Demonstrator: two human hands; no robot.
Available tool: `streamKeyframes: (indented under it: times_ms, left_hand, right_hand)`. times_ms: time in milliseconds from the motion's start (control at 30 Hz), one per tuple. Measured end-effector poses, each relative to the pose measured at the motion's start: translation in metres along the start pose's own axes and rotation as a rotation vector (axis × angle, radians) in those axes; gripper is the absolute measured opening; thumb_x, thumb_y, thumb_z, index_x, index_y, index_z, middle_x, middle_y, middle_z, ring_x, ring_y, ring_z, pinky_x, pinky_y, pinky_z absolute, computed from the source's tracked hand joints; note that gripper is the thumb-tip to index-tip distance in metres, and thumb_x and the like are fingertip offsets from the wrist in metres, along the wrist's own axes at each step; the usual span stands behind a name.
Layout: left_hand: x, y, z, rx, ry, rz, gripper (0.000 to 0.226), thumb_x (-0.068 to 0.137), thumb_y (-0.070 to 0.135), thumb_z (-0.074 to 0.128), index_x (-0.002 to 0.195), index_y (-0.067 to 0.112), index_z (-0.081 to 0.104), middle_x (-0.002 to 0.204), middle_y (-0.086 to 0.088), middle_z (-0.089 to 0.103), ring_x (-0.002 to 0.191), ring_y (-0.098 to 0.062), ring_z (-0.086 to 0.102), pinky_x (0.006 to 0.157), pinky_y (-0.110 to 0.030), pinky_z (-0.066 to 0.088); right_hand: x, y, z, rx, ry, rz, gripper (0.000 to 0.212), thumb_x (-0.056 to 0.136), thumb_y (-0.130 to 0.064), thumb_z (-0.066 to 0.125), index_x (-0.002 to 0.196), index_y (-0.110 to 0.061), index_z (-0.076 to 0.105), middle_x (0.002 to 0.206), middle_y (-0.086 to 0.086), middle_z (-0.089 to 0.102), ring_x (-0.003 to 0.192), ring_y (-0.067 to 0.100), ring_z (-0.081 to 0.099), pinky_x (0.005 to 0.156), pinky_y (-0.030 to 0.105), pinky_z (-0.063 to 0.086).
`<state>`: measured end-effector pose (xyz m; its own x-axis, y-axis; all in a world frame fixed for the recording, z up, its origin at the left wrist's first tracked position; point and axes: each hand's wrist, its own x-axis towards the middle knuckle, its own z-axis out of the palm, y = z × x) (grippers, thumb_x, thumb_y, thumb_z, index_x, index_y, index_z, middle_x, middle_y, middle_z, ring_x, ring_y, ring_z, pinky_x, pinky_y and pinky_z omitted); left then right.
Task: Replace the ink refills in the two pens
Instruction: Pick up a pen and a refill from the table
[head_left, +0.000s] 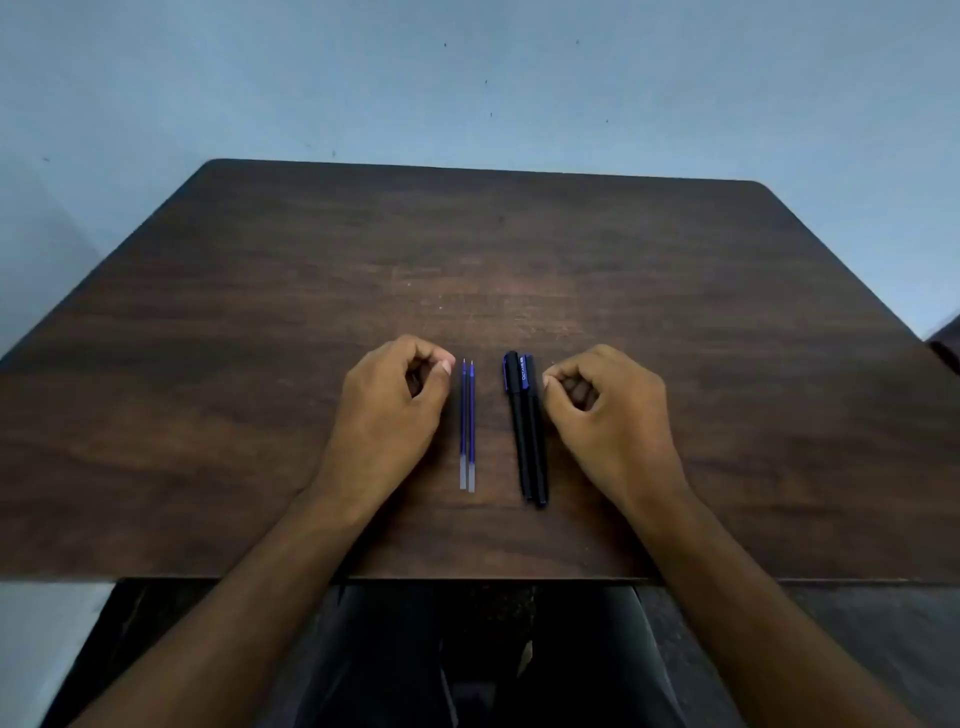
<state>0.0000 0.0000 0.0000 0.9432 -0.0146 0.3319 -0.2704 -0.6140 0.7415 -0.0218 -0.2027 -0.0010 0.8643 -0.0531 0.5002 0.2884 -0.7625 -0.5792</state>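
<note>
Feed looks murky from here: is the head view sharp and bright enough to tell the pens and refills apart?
Head view: dim, soft, no glare; wide-angle bending at the dark wooden table edges. The two thin blue ink refills read clearly; the two black capped pens merge together, cap print unreadable.

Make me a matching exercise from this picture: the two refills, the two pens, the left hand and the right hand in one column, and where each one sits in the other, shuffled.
Column one:
1. refills
2. pens
3. left hand
4. right hand

Column two:
A. curled, just right of the pens
B. side by side, left of centre on the table
C. curled, just left of the refills
D. side by side, capped, right of the refills

Pairs: 1-B, 2-D, 3-C, 4-A
</note>
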Motion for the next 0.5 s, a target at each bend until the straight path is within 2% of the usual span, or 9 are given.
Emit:
streamKeyframes:
  times_ms: [100, 267, 500]
  left_hand:
    - [0.0012, 0.0017, -0.0018, -0.019, 0.023, -0.037, 0.009, 0.094, 0.027, 0.061, 0.091, 0.033, 0.068, 0.088, 0.019, 0.067, 0.083, 0.005, 0.060, 0.067, -0.001, 0.039]
    - [0.0023, 0.0028, -0.0008, -0.023, 0.022, -0.034, 0.007, 0.093, 0.029, 0.063, 0.091, 0.033, 0.069, 0.086, 0.017, 0.068, 0.081, 0.003, 0.061, 0.064, -0.004, 0.040]
    - [0.0023, 0.0025, -0.0025, -0.029, 0.017, -0.068, 0.006, 0.091, 0.028, 0.067, 0.091, 0.033, 0.069, 0.086, 0.018, 0.068, 0.085, 0.008, 0.061, 0.065, 0.000, 0.043]
  right_hand:
    - [0.0010, -0.0010, -0.0011, 0.014, -0.012, 0.047, 0.012, 0.084, -0.011, 0.075, 0.075, -0.018, 0.070, 0.073, -0.010, 0.060, 0.063, 0.003, 0.055, 0.062, 0.008, 0.044]
    - [0.0021, -0.0002, -0.0029, 0.010, -0.033, 0.056, 0.011, 0.084, -0.013, 0.077, 0.076, -0.018, 0.072, 0.073, -0.010, 0.061, 0.061, 0.001, 0.053, 0.060, 0.009, 0.043]
    - [0.0027, -0.0028, -0.0038, 0.018, -0.092, 0.090, 0.012, 0.083, -0.023, 0.078, 0.075, -0.019, 0.069, 0.075, -0.008, 0.062, 0.064, 0.005, 0.056, 0.060, 0.013, 0.045]
